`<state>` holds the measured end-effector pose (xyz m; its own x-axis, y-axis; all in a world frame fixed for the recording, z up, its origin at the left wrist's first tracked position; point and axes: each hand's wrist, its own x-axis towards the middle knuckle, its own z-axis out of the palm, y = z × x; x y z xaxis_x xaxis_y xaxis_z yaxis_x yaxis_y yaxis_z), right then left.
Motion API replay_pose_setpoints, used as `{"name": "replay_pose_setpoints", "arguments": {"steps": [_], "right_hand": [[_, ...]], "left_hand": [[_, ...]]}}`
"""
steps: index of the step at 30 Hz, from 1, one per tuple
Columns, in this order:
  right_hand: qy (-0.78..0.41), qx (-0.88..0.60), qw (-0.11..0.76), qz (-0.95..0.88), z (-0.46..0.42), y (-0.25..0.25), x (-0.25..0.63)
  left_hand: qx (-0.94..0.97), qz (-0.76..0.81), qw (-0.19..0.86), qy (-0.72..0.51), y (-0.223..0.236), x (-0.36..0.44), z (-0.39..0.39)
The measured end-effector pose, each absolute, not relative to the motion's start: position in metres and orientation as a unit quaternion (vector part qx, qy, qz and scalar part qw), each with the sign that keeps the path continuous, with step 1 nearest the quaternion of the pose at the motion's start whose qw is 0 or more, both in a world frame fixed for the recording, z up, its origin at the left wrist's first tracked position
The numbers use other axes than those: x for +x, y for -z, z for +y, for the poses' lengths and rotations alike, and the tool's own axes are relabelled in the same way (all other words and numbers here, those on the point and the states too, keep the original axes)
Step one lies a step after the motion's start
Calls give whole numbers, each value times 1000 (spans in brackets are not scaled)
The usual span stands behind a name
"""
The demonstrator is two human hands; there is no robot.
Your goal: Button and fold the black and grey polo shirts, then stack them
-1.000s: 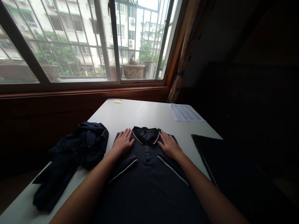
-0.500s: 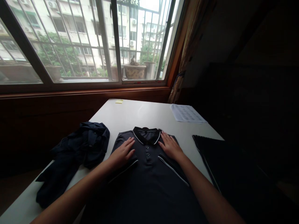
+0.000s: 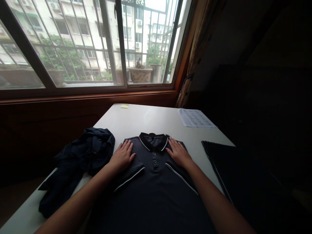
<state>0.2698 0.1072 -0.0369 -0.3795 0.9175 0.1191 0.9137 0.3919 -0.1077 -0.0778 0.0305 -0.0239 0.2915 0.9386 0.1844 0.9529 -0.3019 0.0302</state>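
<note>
Both hands are on the cloth here, palms down: a charcoal-grey polo shirt with black collar and white piping (image 3: 156,187) lies front up on the glossy white counter (image 3: 151,118), collar towards the far edge, hem lost in shadow near us. The left hand (image 3: 122,156) spreads flat over one shoulder, fingers straight, gripping nothing; the right hand (image 3: 179,153) matches it on the other shoulder, right beside the collar, fingers extended and unclamped. Both short sleeves slant inward across the chest, and there's the danger: a palm dragged sideways could ruck the shoulder or swing a sleeve out of line. Uneven pressure might skew that collar too. Watch the left! A crumpled navy cloth garment (image 3: 98,149) pokes past the counter's left edge, close to the left forearm; one careless elbow could tip it floorward.
</note>
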Motion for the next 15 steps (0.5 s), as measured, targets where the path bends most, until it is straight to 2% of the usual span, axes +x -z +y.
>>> {"name": "replay_pose_setpoints", "arguments": {"steps": [10,15], "right_hand": [[-19,-552,79,-830,107,34,270],[-16,-552,78,-830,107,35,270]], "left_hand": [[-801,-590,28,100,30,-59,39],[-840,-534,17,94,27,-64,33]]}}
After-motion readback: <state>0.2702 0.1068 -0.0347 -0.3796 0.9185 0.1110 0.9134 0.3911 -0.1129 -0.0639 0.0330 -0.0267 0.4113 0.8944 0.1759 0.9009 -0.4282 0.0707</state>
